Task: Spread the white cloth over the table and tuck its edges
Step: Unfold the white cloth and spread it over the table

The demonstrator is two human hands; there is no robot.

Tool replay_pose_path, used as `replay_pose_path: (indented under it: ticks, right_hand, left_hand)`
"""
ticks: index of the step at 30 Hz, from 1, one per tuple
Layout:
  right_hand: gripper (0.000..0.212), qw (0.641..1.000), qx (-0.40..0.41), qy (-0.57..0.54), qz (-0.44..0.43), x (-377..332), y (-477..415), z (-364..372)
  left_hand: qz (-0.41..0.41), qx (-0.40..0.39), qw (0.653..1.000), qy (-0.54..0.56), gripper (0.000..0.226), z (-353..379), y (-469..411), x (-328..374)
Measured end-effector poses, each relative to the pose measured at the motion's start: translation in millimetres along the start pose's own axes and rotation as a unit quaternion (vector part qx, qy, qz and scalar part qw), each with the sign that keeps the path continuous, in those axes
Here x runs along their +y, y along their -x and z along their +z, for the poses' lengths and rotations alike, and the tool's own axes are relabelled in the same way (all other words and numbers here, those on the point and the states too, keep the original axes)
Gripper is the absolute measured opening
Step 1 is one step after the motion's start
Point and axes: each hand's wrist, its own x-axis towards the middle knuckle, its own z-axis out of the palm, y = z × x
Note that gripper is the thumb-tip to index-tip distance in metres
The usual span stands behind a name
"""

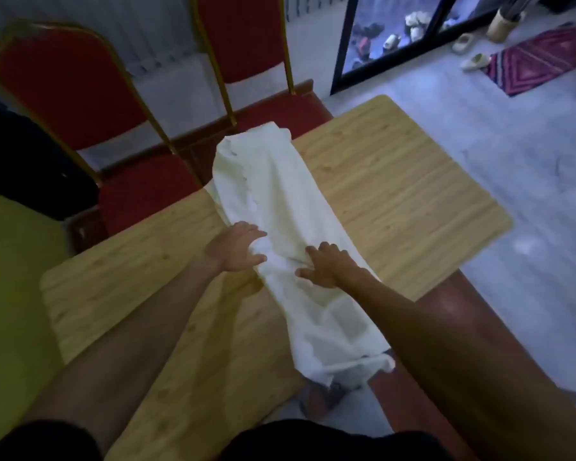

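Note:
A white cloth (pixel 273 194) lies in a long folded strip across the middle of the light wooden table (pixel 396 181), reaching from the far edge to the near edge, where its end hangs over. My left hand (pixel 236 249) grips the cloth's left edge near the table's middle, fingers curled into the fabric. My right hand (pixel 326 266) rests on the cloth just to the right, fingers bent and gathering fabric. Wood shows on both sides of the strip.
Two red chairs with gold frames (pixel 77 94) stand against the far left side of the table. A red bench or seat (pixel 446 311) lies at the near right. Grey floor, a patterned mat (pixel 539 61) and shoes lie beyond.

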Motion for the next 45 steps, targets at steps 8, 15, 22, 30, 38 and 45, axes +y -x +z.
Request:
replay_pose_path:
  ticks: [8,15,22,30,38,45]
  right_hand:
    - [0.076,0.996,0.063,-0.065,0.019,-25,27,111]
    - [0.039,0.994,0.019,-0.102,0.030,-48,33,156]
    - [0.034,0.981,0.017,-0.175,0.087,-19,48,153]
    - [0.033,0.945,0.122,-0.217,0.210,47,80,120]
    - [0.017,0.948,0.190,-0.178,0.183,112,117,72]
    - [0.005,0.938,0.259,-0.125,0.192,173,165,60]
  left_hand:
    - [0.154,0.001,0.980,-0.127,0.076,79,-31,30]
    - [0.130,0.104,0.975,-0.147,0.051,107,-46,34]
    - [0.154,0.122,0.959,-0.207,0.015,103,-76,26]
    - [0.221,0.121,0.939,-0.235,0.010,81,-85,49]
    - [0.310,0.056,0.935,-0.163,0.080,80,-80,102]
    - [0.302,0.012,0.933,-0.198,0.082,65,-97,170]
